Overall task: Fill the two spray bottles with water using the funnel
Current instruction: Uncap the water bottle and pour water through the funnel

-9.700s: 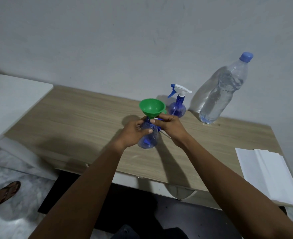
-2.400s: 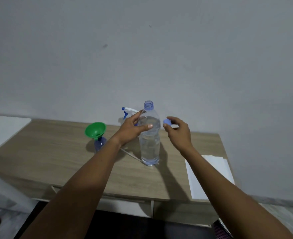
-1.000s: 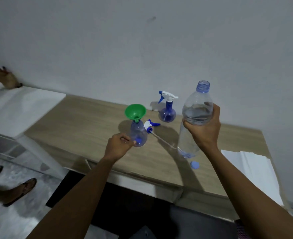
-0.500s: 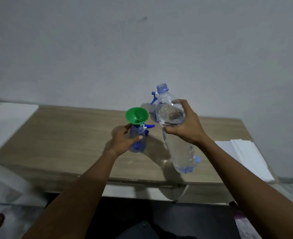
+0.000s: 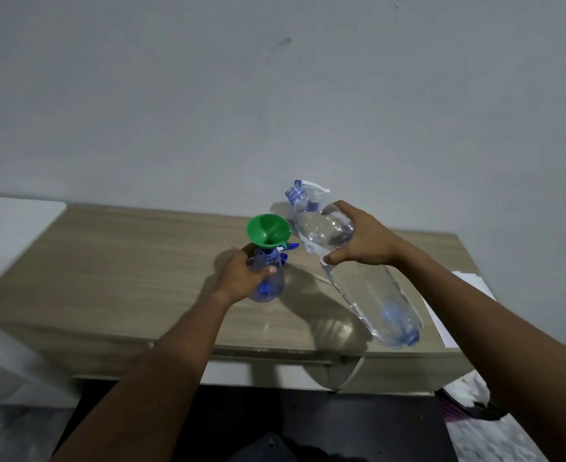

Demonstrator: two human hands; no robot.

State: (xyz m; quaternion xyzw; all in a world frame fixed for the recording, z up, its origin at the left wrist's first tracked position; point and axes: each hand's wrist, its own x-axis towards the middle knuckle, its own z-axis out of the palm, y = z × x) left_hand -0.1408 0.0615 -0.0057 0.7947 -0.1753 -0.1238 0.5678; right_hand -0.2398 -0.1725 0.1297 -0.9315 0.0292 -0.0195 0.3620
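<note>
Tilted further than half a sec ago, the big water bottle (image 5: 351,271) now leans w/ its open neck up and to the left, mouth just beside the funnel's rim but not over it; no water is seen leaving it. At far left, a white surface (image 5: 11,228) adjoins the wooden table (image 5: 125,271). Left hand (image 5: 241,278) is wrapped around the upper body of the small blue spray bottle (image 5: 268,281), thumb across the front, steadying it upright on the tabletop near the middle. Green funnel (image 5: 268,230) sits in that bottle's neck, bowl open toward the camera. Just behind the funnel, a blue-and-white sprayer head (image 5: 288,249) lies on the table, its thin dip tube running right behind the big bottle. Right hand (image 5: 361,241) is clamped on the water bottle's upper half, fingers over the top, thumb underneath, holding it clear of the table; bottle looks mostly full, its base hanging above the table's front right edge. A loose blue cap (image 5: 391,310) shows through the clear plastic lower down. Second spray bottle's white trigger top (image 5: 315,186) pokes out behind the big bottle's neck; the rest is hidden. White paper sheets (image 5: 458,295) lie at the table's right end.
</note>
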